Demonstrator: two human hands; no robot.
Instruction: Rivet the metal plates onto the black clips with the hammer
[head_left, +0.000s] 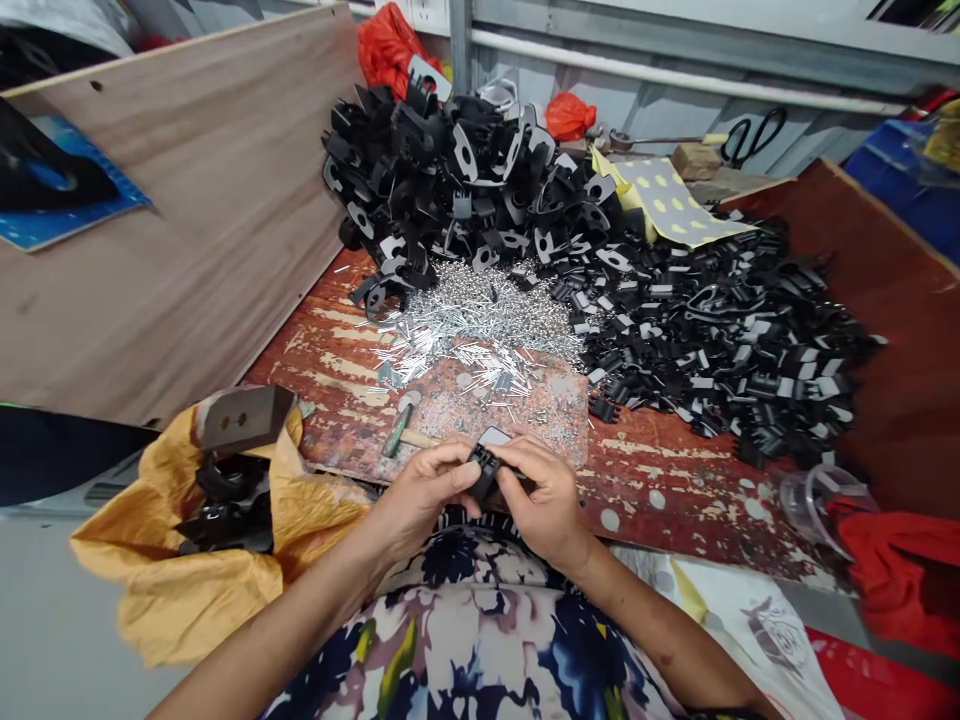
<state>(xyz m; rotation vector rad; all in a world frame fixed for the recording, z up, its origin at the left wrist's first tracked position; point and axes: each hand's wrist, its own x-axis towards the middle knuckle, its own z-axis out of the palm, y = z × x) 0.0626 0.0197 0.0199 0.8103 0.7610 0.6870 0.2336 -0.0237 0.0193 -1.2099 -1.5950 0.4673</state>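
My left hand (pixel 424 490) and my right hand (pixel 541 497) meet just above my lap, both pinched on one small black plastic clip (pixel 484 468) with a pale face on top. Past them on the worn red board (pixel 660 470) lies a heap of small silver pins (pixel 472 335). Behind the pins rises a tall pile of larger black clips (pixel 457 175). A spread of smaller black pieces (pixel 735 330) covers the board to the right. A small hammer (pixel 397 425) lies just left of my hands.
A yellow bag (pixel 187 570) at the left holds black parts and a brown block (pixel 244 415). A wooden panel (pixel 187 200) leans along the left. Scissors (pixel 754 130), red bags (pixel 570 115) and a dotted yellow sheet (pixel 675 200) lie at the back. Red cloth (pixel 900 570) sits at the right.
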